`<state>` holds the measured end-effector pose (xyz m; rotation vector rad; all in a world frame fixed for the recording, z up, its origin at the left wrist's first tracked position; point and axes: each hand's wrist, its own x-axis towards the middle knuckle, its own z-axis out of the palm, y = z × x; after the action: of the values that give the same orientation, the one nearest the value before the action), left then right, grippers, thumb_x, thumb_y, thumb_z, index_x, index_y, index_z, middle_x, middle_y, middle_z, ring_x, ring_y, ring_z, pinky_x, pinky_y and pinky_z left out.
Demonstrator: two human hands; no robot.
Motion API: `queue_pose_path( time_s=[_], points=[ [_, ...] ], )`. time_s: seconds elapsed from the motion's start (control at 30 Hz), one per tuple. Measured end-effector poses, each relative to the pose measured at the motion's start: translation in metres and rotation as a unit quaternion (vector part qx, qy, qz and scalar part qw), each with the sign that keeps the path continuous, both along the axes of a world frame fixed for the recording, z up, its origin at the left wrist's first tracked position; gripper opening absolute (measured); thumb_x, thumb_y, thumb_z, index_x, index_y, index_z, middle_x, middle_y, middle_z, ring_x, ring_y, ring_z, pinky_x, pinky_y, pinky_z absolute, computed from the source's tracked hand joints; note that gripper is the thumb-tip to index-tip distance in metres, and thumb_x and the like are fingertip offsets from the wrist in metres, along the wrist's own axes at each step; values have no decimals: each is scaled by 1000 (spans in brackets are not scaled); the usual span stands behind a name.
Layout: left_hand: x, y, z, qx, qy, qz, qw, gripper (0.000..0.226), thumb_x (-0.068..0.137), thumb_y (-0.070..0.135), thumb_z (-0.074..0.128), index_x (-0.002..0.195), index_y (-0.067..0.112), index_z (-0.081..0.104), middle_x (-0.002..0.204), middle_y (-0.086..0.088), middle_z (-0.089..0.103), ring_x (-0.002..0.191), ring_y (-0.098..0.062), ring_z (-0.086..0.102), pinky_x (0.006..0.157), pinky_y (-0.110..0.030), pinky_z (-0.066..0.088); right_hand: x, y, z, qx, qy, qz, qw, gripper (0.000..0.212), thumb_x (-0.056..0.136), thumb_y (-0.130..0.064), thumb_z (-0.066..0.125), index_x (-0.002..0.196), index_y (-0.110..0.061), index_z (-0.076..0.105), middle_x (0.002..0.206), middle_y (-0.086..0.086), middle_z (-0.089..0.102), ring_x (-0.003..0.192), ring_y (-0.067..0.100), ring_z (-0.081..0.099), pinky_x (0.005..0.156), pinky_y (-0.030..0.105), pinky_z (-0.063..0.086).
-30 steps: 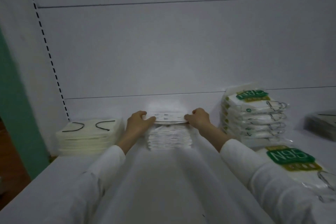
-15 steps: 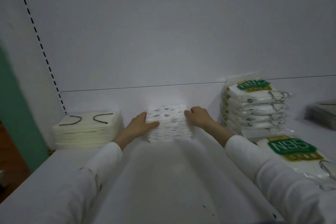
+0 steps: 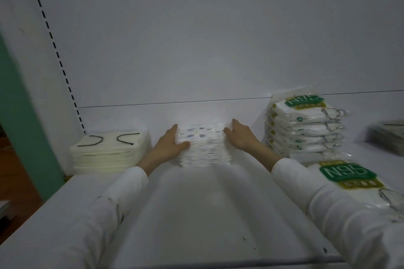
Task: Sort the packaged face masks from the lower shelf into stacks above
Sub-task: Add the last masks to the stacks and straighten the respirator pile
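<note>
A stack of white packaged masks with a blue pattern (image 3: pixel 204 145) stands at the back middle of the white shelf (image 3: pixel 196 214). My left hand (image 3: pixel 169 144) presses flat against the stack's left side, fingers straight, thumb along its front corner. My right hand (image 3: pixel 240 136) presses against the stack's right side with straight fingers. Both hands flank the stack at the height of its top layers.
A cream mask stack with black ear loops (image 3: pixel 109 152) sits at the back left. A tall N95 pack stack (image 3: pixel 306 129) stands to the right, with another N95 pack (image 3: pixel 347 178) lying in front. A dark stack (image 3: pixel 388 136) is at the far right edge.
A second ago both hands held a small bunch of masks above the stack. The bunch now lies on the stack, and the hands have opened flat against its sides.
</note>
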<state>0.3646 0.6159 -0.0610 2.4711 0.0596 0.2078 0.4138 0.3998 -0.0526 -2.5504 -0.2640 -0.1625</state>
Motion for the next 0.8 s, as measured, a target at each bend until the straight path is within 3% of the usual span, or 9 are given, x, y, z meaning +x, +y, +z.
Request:
queue_pose_path(
  time_s=[0.2,0.37,0.63,0.73,0.8],
  points=[
    [-25,9,9,96,-73,-17,993,62,94,28,53,147,8,27,152,-11,30,140,-29,27,113,-33,21,-20,-15,13,-145,-165,51,974,46,98,-24,37,140,-5,36,141,14,45,129,33,38,104,39,32],
    [-56,0,10,159,-124,-33,979,42,95,29,50,133,9,48,132,-11,55,123,-30,47,101,-39,39,-55,-31,18,-170,-210,120,955,50,100,-29,36,147,-12,29,148,10,40,129,32,39,102,41,33],
    [-153,-77,-6,83,-226,-70,968,20,91,26,54,103,15,64,100,2,67,91,-14,62,77,-33,52,-173,-83,-4,-179,-334,233,896,50,93,-42,35,125,-11,56,119,9,65,103,31,59,80,39,46],
    [-202,-113,-29,49,-246,-109,962,16,89,20,58,101,13,64,90,4,66,78,-10,62,64,-12,45,-227,-114,-27,-156,-351,287,878,40,92,-37,44,112,-8,63,97,9,69,85,28,62,65,36,48],
    [-233,-133,-46,24,-250,-157,955,15,87,18,59,99,10,64,81,7,63,68,-10,61,59,-7,40,-258,-135,-46,-138,-361,309,869,30,90,-27,51,104,-6,66,86,8,68,75,27,61,55,34,48]
  ],
)
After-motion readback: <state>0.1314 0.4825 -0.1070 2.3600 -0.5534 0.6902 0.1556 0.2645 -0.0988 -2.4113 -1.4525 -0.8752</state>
